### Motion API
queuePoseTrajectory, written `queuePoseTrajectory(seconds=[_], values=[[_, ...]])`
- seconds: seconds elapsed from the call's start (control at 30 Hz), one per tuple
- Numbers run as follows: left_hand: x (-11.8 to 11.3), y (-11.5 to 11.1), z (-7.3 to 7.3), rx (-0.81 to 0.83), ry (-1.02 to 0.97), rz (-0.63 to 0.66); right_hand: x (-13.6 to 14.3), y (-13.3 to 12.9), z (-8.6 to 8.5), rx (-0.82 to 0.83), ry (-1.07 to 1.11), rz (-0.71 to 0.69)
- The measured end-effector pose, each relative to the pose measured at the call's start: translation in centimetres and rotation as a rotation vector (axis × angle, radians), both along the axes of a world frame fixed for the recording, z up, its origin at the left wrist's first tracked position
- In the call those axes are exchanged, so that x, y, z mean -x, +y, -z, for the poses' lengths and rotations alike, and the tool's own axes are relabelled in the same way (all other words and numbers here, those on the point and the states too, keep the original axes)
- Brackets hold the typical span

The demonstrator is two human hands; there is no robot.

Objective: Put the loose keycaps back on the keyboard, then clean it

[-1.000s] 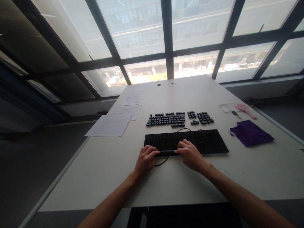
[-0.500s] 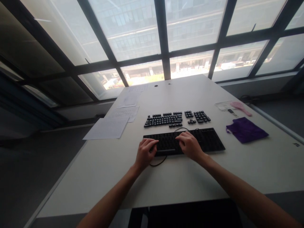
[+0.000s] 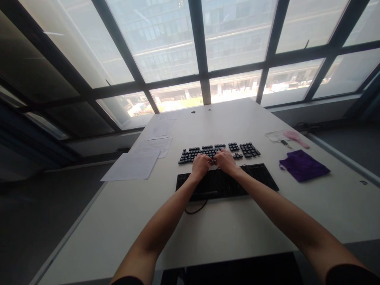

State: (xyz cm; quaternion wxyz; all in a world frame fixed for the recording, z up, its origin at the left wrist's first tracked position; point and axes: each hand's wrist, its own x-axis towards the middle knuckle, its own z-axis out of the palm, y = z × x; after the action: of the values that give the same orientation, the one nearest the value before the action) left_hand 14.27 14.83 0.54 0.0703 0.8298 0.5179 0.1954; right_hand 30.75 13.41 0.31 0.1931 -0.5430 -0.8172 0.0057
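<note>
A black keyboard base [image 3: 227, 186], with its key area bare of caps, lies across the table in front of me. Beyond it, loose black keycaps [image 3: 190, 156] are laid out in rows and blocks like a keyboard. Both hands reach over the base to the near edge of these rows. My left hand [image 3: 201, 164] has its fingertips pinched together at a small dark keycap. Close beside it on the right, my right hand [image 3: 225, 161] is also closed, its fingertips at the same near group of keycaps. The hands partly hide those caps.
Paper sheets [image 3: 130, 166] spread along the table's left side. To the right lie a purple cloth pouch [image 3: 305, 165], a pink hairbrush [image 3: 297, 138], a clear bag [image 3: 274, 136] and a small dark tool [image 3: 285, 143]. A cable [image 3: 196, 209] loops out from under the base.
Both hands have moved forward from the keyboard base to the near keycaps and drawn closer together. The base and papers stay in place on the table; the camera view has shifted slightly.
</note>
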Motion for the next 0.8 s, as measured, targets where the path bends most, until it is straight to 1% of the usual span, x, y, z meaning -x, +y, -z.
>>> queuePoseTrajectory(seconds=[0.17,0.27,0.33,0.4,0.43,0.5,0.57,0.67,0.73,0.8], values=[[-0.2,0.5,0.4,0.014,0.002,-0.012,0.3,0.7,0.1,0.02,-0.003,-0.062],[0.2,0.2,0.0,0.011,-0.02,-0.028,0.3,0.7,-0.2,0.043,0.047,-0.052],[0.8,-0.6,-0.5,0.005,-0.045,-0.038,-0.1,0.0,-0.5,0.045,0.121,-0.04],[1.6,-2.2,-1.0,0.007,-0.109,-0.036,-0.8,-1.6,-0.7,0.042,0.28,-0.07],[1.9,-3.2,-1.3,0.015,-0.179,-0.027,-1.2,-2.7,-0.7,0.043,0.384,-0.102],[2.4,-5.7,-1.6,0.047,-0.32,0.046,-2.1,-5.4,-0.5,0.052,0.565,-0.177],[2.5,-8.2,-1.6,0.078,-0.411,0.121,-3.0,-8.2,0.0,0.075,0.67,-0.211],[2.2,-10.9,-1.1,0.142,-0.465,0.221,-4.0,-11.5,1.1,0.134,0.749,-0.251],[1.9,-11.9,-0.6,0.168,-0.466,0.255,-4.3,-12.7,1.7,0.173,0.77,-0.273],[1.7,-12.2,-0.1,0.177,-0.451,0.278,-4.4,-13.3,2.0,0.193,0.777,-0.29]])
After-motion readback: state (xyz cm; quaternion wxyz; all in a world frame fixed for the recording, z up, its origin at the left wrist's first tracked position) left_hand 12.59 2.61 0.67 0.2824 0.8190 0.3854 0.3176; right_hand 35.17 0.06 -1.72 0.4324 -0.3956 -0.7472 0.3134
